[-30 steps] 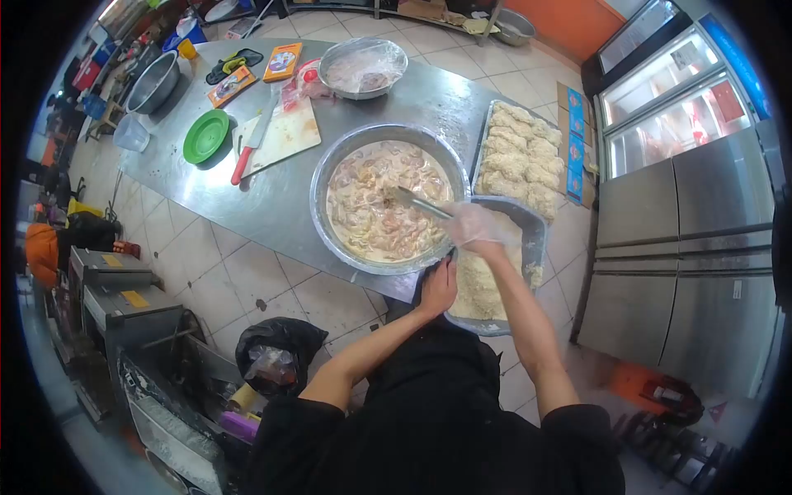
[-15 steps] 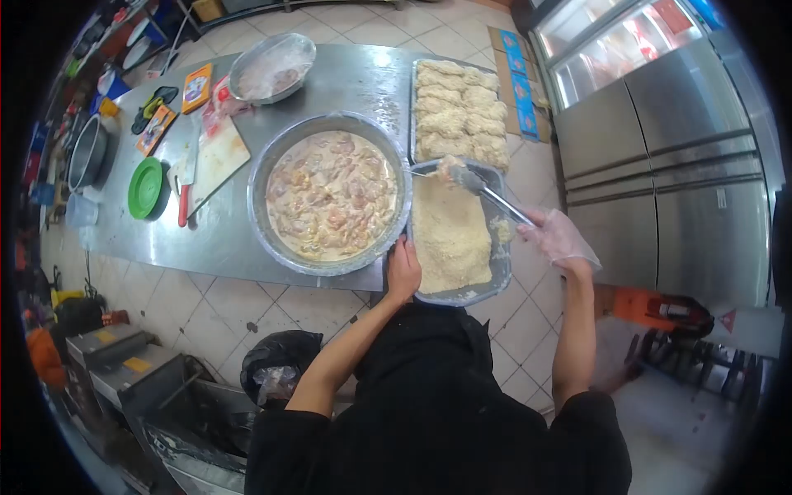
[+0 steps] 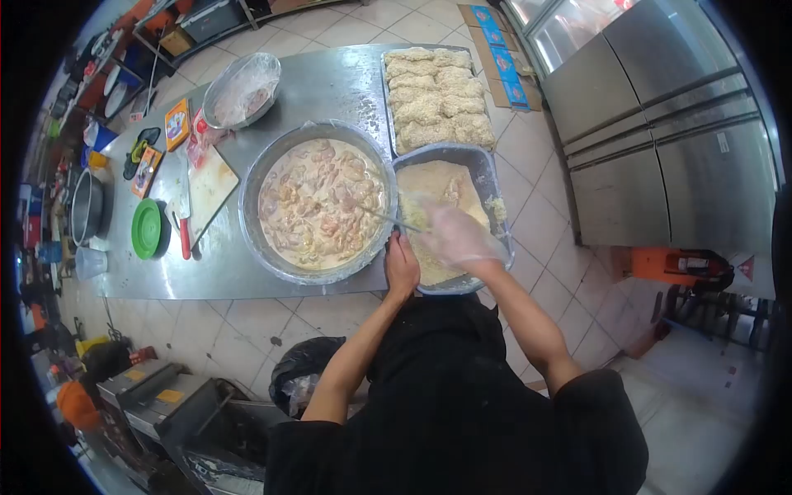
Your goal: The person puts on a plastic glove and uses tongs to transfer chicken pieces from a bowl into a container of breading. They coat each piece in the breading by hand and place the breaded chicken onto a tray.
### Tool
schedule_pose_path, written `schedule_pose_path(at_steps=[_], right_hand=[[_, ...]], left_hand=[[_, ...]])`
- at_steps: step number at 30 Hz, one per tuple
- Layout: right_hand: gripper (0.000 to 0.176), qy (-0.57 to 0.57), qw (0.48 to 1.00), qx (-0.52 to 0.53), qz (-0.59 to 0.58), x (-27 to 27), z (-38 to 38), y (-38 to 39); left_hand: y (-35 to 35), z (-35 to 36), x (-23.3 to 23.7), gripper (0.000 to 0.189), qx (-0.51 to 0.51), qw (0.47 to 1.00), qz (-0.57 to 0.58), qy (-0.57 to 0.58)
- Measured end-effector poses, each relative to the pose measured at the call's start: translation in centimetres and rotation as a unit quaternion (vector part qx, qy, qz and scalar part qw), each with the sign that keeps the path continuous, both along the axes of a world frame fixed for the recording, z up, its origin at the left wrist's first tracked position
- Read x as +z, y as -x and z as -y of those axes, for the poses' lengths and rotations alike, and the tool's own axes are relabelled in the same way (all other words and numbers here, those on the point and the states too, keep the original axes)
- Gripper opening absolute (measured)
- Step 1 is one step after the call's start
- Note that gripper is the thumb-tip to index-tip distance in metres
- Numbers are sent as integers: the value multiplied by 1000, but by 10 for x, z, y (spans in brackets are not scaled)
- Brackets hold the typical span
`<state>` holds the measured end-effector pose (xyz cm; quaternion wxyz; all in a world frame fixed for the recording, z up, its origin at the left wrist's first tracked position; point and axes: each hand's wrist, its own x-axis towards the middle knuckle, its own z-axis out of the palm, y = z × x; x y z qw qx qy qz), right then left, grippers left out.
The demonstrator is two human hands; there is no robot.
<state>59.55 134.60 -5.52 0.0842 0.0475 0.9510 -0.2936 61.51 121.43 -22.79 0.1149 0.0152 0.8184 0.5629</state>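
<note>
My right hand (image 3: 455, 235), in a clear plastic glove, holds metal tongs (image 3: 381, 217) whose tips reach into the big steel bowl (image 3: 249, 231) of chicken pieces in pale batter. My bare left hand (image 3: 401, 269) rests on the table edge between that bowl and the grey tray of breadcrumbs (image 3: 493, 216), touching the tray's near left corner. A freshly laid battered piece lies in the crumbs at the tray's far side. Behind it stands a metal tray of breaded pieces (image 3: 435, 97).
On the steel table (image 3: 330, 82): a foil-covered bowl (image 3: 242, 88), a cutting board (image 3: 208, 183) with a red-handled knife (image 3: 184, 221), a green plate (image 3: 147, 228), packets, an empty steel bowl (image 3: 87, 206). Steel fridges (image 3: 660, 132) stand to the right. A black bin bag (image 3: 301, 371) sits below.
The tongs carried a piece from the batter bowl over to the crumb tray, left it there, and have swung back left into the batter bowl. My left hand stayed on the table edge.
</note>
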Motion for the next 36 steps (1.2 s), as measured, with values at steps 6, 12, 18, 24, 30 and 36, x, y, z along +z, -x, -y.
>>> schedule_pose_path(at_steps=[6, 12, 18, 24, 30, 36], right_hand=[[36, -37, 999, 8, 7, -22, 30, 38], [34, -157, 976, -68, 131, -84, -65, -28], [50, 184, 859, -460, 134, -163, -67, -58], [58, 574, 644, -491, -117, -173, -74, -28], [52, -52, 943, -328, -34, -116, -48, 4], [43, -88, 943, -311, -73, -159, -60, 16]], left_hand=[[-3, 4, -35, 37, -47, 994, -101, -4], [1, 1, -12, 36, 2, 999, -34, -36], [0, -4, -6, 36, 12, 996, -68, -47], [0, -1, 1, 40, -13, 999, -10, -40], [1, -3, -1, 34, -11, 997, -64, -32], [0, -1, -1, 28, 1, 996, -78, -51]])
